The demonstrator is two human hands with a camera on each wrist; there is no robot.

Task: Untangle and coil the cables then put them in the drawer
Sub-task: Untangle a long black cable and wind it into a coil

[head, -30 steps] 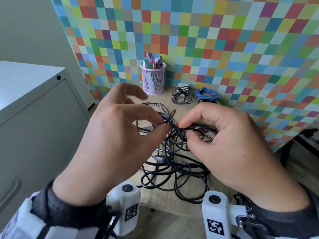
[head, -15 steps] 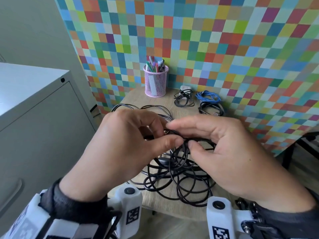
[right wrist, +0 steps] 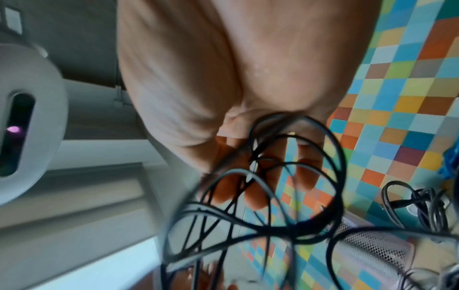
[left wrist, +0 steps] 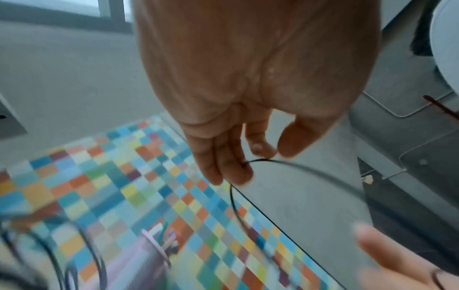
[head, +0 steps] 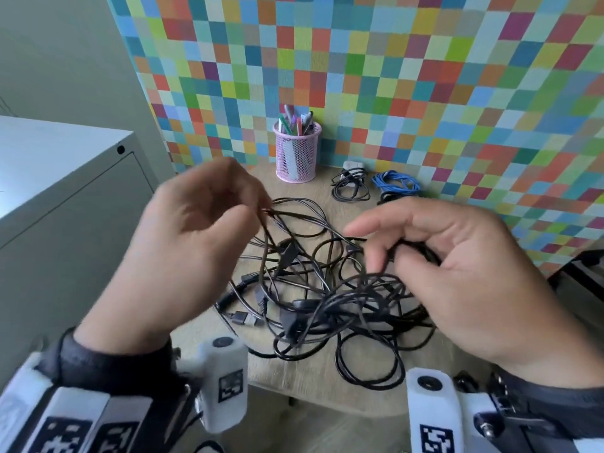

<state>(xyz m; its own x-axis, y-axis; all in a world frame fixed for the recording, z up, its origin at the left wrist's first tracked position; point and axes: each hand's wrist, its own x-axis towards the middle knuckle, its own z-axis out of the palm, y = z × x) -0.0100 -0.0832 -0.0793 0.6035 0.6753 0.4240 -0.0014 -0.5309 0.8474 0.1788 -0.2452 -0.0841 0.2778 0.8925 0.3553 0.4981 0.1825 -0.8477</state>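
Observation:
A tangle of black cables (head: pixel 327 305) lies on the small wooden table (head: pixel 313 384). My left hand (head: pixel 196 243) is raised at the left of the heap and pinches a thin black cable loop (left wrist: pixel 250 161) between its fingertips. To the right, my right hand (head: pixel 457 266) curls its fingers round a bundle of black cable loops (right wrist: pixel 285 157), with the index finger stretched out. Both hands hold their strands above the heap, a gap between them. In the wrist views the cables are blurred.
A pink mesh pen cup (head: pixel 296 152) stands at the table's back. Beside it lie a coiled black cable (head: pixel 351 188) and a coiled blue cable (head: pixel 396 183). A grey metal cabinet (head: pixel 58 204) stands to the left. The chequered wall (head: pixel 392 76) closes off the back and right.
My hands were pinching the tangle close together; now they have drawn apart, the left hand up and to the left with a loop, the right hand rightward with a bundle.

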